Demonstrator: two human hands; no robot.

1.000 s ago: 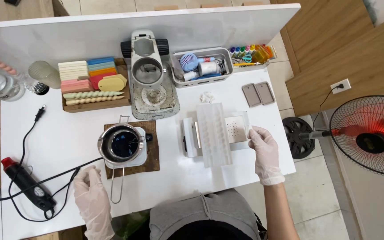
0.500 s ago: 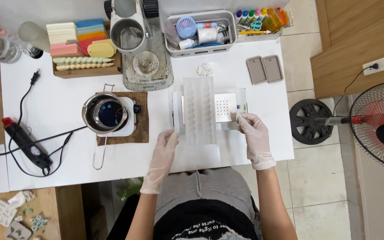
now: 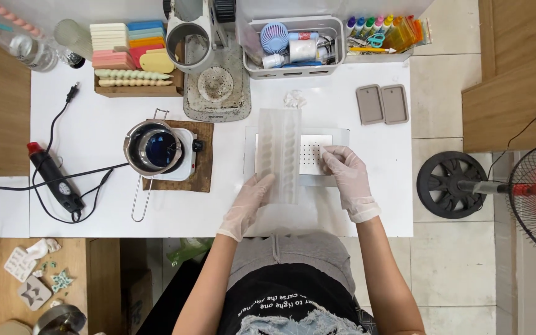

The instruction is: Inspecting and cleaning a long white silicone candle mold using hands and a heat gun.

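A long translucent mould (image 3: 278,149) with twisted channels lies lengthwise on a flat metal tray (image 3: 336,138) with a dotted patch, on the white table (image 3: 94,142). My gloved left hand (image 3: 250,201) touches the mould's near left corner with its fingers apart. My gloved right hand (image 3: 346,177) rests on the tray's dotted area, just right of the mould. Neither hand grips anything firmly.
A steel pot with blue liquid (image 3: 154,150) sits on a small hotplate on a brown mat. A heat gun (image 3: 54,178) lies left with its cord. Coloured wax blocks (image 3: 125,44), a machine (image 3: 209,56), a supply bin (image 3: 296,46), grey moulds (image 3: 382,103) and a floor fan (image 3: 528,189) surround.
My left hand came from the table's near left edge over to the mould's near corner. My right hand stayed on the tray beside the mould. The view shifted nearer.
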